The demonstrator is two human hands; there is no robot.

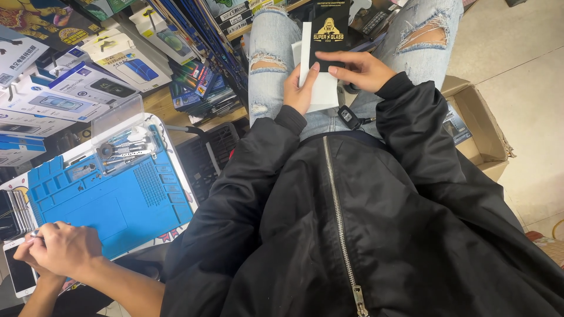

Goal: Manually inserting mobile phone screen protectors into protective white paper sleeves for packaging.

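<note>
The left hand [301, 88] holds a white box [320, 88] over the lap, grip closed around its edge. The right hand [359, 69] pinches a black sleeve [329, 32] on the box.

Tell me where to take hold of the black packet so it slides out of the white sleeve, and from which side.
Grip the black packet by its far end, which sticks out past the white sleeve, coming from the knee side. That end is bare, while the near end sits inside the sleeve, under the right hand. The left hand already holds the sleeve's left edge, so it probably steadies the pull.
</note>
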